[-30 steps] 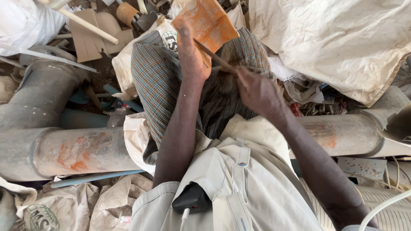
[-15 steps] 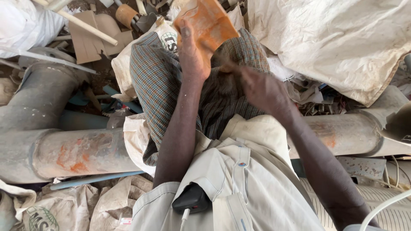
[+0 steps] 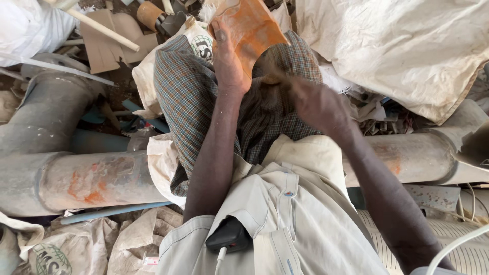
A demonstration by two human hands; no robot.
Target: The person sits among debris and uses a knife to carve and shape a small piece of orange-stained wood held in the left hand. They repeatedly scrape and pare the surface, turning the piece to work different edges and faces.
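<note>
My left hand (image 3: 228, 61) grips an orange, dirt-stained curved piece of plastic (image 3: 249, 28) and holds it up over my lap. My right hand (image 3: 316, 104) is blurred with motion just right of that piece, closed around a thin stick-like tool (image 3: 272, 76) whose tip lies against the orange piece's lower edge. Under both hands lies a checked cloth (image 3: 186, 97) over my knees. My pale shirt (image 3: 270, 214) fills the bottom of the view, with a black device (image 3: 229, 235) in its pocket.
A large grey pipe (image 3: 76, 178) with orange smears runs across under my legs and continues at the right (image 3: 423, 158). Woven sacks (image 3: 407, 51) pile at the upper right and lower left (image 3: 76, 249). Scrap pieces, a white rod (image 3: 102, 28) and cardboard lie at the top left.
My right hand has moved down and right in a quick stroke with the tool, away from the orange piece's middle. My left hand keeps its hold with little movement.
</note>
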